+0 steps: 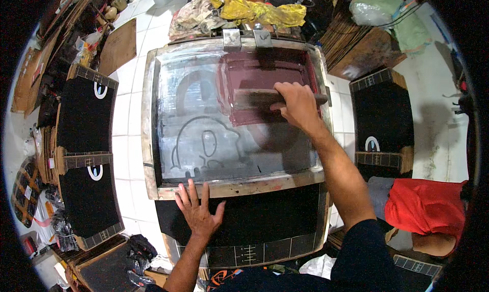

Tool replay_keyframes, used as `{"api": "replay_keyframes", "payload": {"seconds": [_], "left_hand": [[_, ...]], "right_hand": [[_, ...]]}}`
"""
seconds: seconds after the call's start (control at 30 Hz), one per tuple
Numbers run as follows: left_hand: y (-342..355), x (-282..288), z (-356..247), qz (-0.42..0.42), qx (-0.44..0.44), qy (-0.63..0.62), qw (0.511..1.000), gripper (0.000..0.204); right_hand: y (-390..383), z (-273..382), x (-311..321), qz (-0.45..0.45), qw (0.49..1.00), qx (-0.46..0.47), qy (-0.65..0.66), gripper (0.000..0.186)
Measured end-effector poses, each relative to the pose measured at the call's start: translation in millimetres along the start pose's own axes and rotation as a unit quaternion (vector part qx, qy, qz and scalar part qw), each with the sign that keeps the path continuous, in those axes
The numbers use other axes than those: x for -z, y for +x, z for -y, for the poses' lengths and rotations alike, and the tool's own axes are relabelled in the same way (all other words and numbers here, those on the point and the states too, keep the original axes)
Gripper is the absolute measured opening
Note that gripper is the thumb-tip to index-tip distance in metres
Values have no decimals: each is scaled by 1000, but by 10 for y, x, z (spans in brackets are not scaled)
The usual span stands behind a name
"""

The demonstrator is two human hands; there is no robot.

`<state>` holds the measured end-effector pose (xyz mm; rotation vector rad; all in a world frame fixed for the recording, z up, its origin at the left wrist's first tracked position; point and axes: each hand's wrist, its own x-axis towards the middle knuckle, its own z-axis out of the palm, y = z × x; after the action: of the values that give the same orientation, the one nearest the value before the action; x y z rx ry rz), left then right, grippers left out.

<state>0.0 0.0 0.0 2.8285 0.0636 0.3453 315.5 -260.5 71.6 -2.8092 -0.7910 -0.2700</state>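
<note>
My right hand [299, 104] is closed around the top of a wooden squeegee [252, 97], which lies crosswise over the mesh. The squeegee stands in a dark maroon patch of ink [267, 75] at the far right of the screen. My left hand [199, 214] has its fingers spread, with the fingertips at the near rail of the wooden screen printing frame [244, 191]. A rounded cartoon outline [208, 144] shows on the grey mesh. Black fabric [265, 218] lies on a board under the frame.
Two metal hinge clamps [232, 38] hold the frame's far rail. Boards with black fabric [86, 113] stand at left, and another fabric-covered board [383, 113] at right. Yellow and stained rags [254, 9] are heaped behind. A red cloth [425, 205] lies at lower right.
</note>
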Motion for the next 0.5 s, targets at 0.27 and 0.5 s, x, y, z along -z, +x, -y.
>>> {"api": "replay_keyframes", "payload": {"seconds": [0.27, 0.5], "left_hand": [[68, -154, 23, 21, -6, 33, 999, 86], [11, -102, 57, 30, -6, 41, 999, 85]], "right_hand": [[-91, 43, 104, 32, 999, 42, 4, 45], [1284, -585, -393, -117, 992, 54, 8, 35]]}}
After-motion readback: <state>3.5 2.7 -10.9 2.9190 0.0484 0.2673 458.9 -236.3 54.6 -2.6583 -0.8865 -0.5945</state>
